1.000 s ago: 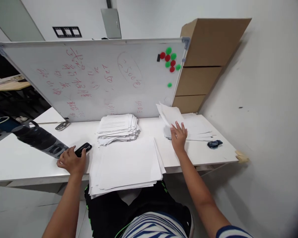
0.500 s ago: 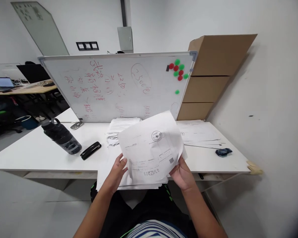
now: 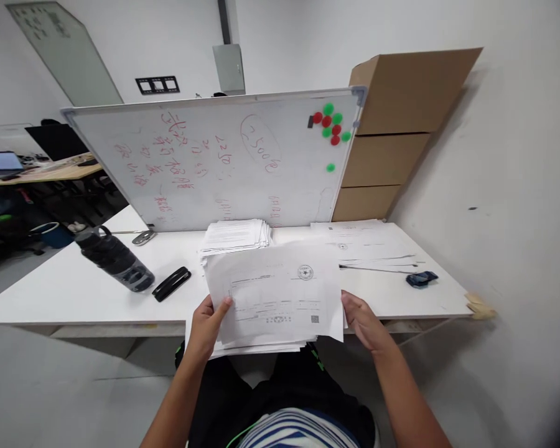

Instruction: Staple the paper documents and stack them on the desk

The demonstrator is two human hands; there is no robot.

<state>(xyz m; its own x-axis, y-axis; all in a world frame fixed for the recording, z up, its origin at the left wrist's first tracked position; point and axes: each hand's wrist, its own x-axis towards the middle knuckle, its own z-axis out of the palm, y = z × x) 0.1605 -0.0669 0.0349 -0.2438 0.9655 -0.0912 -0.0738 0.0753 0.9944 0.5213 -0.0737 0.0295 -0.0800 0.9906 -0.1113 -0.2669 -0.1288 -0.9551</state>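
Note:
Printed sheets of paper [image 3: 270,295] with a round star stamp and a small square code are held up in front of me, above the desk's front edge. My left hand [image 3: 207,325] is closed on their left edge, thumb on top. At the right edge, my right hand [image 3: 364,320] pinches the paper between thumb and fingers. How many sheets are held I cannot tell. Below them a paper stack [image 3: 266,347] juts over the desk edge, mostly hidden. Behind stands another stack of papers [image 3: 237,235], partly covered by the held sheets.
On the white desk [image 3: 93,297] are a black stapler [image 3: 172,284], a dark water bottle [image 3: 116,260] and a computer mouse [image 3: 143,238]. Loose papers [image 3: 373,242] and a small dark blue item [image 3: 420,279] lie right. A whiteboard [image 3: 191,162] and cardboard boxes [image 3: 392,124] stand behind.
The held paper has gone from tilted and curled to flatter and more level. My left hand has closed on its edge, and my right hand has moved slightly right to its right edge.

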